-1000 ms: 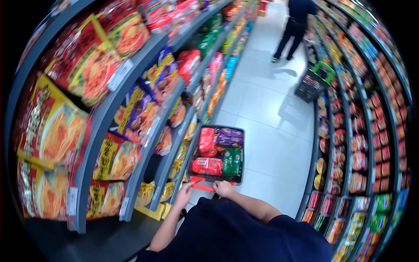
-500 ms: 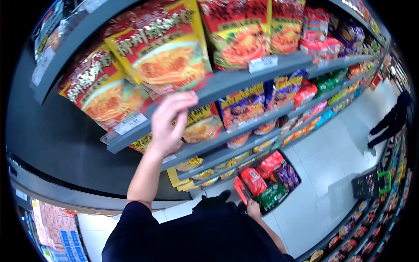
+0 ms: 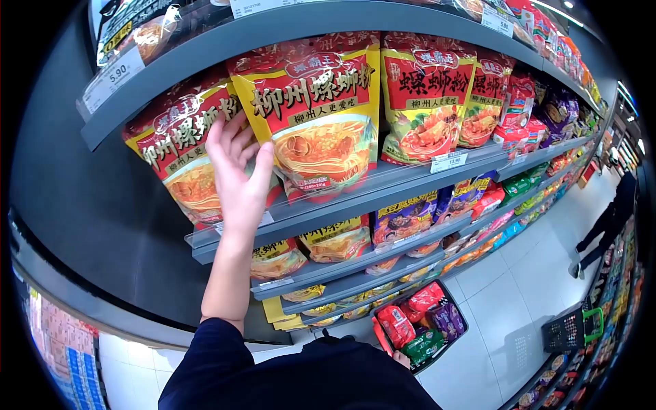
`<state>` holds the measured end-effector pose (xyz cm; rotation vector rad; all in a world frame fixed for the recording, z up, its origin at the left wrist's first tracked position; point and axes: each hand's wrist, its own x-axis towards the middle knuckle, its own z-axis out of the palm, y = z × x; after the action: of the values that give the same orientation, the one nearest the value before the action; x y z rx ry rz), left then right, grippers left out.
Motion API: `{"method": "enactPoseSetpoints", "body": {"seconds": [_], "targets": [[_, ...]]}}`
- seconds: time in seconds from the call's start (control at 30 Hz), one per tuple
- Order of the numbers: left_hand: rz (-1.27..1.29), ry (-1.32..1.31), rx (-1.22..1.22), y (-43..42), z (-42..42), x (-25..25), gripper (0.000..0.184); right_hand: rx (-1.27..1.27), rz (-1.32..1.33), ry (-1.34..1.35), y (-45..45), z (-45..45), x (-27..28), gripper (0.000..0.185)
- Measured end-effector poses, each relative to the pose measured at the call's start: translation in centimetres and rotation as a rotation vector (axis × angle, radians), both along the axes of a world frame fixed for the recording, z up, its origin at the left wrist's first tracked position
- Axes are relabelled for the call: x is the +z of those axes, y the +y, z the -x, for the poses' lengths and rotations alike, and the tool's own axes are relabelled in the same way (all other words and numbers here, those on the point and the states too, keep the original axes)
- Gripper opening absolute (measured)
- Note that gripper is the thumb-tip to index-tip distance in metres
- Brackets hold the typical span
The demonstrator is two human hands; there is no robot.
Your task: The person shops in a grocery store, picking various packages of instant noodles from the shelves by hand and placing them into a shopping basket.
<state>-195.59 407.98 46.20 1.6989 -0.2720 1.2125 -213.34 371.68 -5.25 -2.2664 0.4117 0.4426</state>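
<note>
My left hand [image 3: 239, 160] is raised to the upper shelf with its fingers apart and the thumb out. It holds nothing. Its fingertips are in front of a tilted red-and-yellow noodle bag [image 3: 188, 147], and the thumb is at the left edge of the larger noodle bag [image 3: 321, 123]. Whether it presses on either bag I cannot tell. Low down, my right hand [image 3: 402, 358], partly hidden by my body, grips the red handle [image 3: 383, 336] of a dark shopping basket [image 3: 456, 290]. Inside lie red packs [image 3: 395, 325], a green pack [image 3: 424, 346] and a purple pack [image 3: 447, 321].
Price tags line the grey shelf edge [image 3: 383, 179]. Lower shelves carry more noodle bags [image 3: 406, 217]. Another shopping basket [image 3: 566, 332] with a green handle stands across the tiled aisle [image 3: 502, 301]. A person in dark clothes [image 3: 611, 215] is further along.
My left hand has risen from below the shelf edge to the bags, its fingers spreading. The view has shifted, so the shelf sits lower and further right. My right hand stays at the basket handle.
</note>
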Motion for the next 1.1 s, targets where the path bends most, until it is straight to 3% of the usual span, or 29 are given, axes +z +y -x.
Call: {"method": "enactPoseSetpoints", "body": {"seconds": [0.13, 0.2, 0.23, 0.27, 0.3, 0.37, 0.4, 0.43, 0.5, 0.6, 0.7, 0.73, 0.83, 0.87, 0.97, 1.1], "targets": [[0.107, 0.235, -0.18, 1.5, 0.1, -1.6, 0.064, 0.294, 0.007, 0.083, -2.0, -1.1, -3.6, 0.038], [0.082, 0.359, -0.144, 2.4, -1.4, -2.8, 0.06, 0.445, 0.064, 0.022, -2.7, -4.1, 0.0, 0.032], [0.066, 0.449, -0.099, 2.5, -1.8, -2.8, 0.055, 0.425, 0.071, 0.101, -3.0, -6.1, 0.0, 0.029], [0.022, 0.428, -0.025, 2.0, -2.1, -2.6, 0.047, 0.34, 0.084, 0.021, -1.9, -7.8, 5.3, 0.03], [-0.02, 0.4, 0.057, 1.4, -2.3, -2.3, 0.041, 0.352, 0.101, -0.035, -2.2, -9.8, 6.0, 0.032], [0.075, 0.334, 0.02, 0.4, -2.7, -2.4, 0.036, 0.329, 0.027, -0.158, -1.7, -12.4, 9.3, 0.035], [0.112, 0.336, 0.006, 1.2, -3.4, -3.0, 0.038, 0.359, -0.011, -0.356, -1.7, -13.5, 8.5, 0.034], [0.24, 0.468, 0.033, 0.4, -2.9, -2.6, 0.04, 0.315, -0.085, -0.374, -1.0, -14.0, 9.6, 0.032], [0.253, 0.193, -0.096, -0.6, -3.0, -3.4, 0.04, 0.248, -0.204, -0.376, 0.2, -14.3, 11.1, 0.032], [0.243, 0.012, -0.013, -2.2, -2.3, -4.4, 0.04, 0.217, -0.295, -0.303, 2.1, -12.7, 12.0, 0.032], [0.257, 0.069, 0.104, -3.1, -1.1, -4.6, 0.041, 0.301, -0.342, -0.293, 2.6, -10.9, 9.9, 0.033], [0.236, 0.04, 0.092, -2.9, -1.3, -4.7, 0.043, 0.297, -0.37, -0.213, 2.4, -10.1, 12.3, 0.034], [0.153, 0.002, 0.086, -1.7, -1.1, -4.9, 0.045, 0.237, -0.31, -0.289, 1.2, -9.1, 14.0, 0.034], [0.128, -0.102, 0.057, -2.2, -0.6, -4.4, 0.045, 0.192, -0.309, -0.208, 0.6, -8.8, 17.1, 0.034], [-0.107, -0.024, 0.025, 1.9, -0.9, -5.9, 0.046, 0.055, -0.335, -0.275, -1.6, -8.5, 17.9, 0.032], [-0.707, -0.264, 0.006, -0.5, 0.8, -2.2, 0.051, -0.009, -0.431, -0.32, -3.4, -8.4, 21.5, 0.032]]}}
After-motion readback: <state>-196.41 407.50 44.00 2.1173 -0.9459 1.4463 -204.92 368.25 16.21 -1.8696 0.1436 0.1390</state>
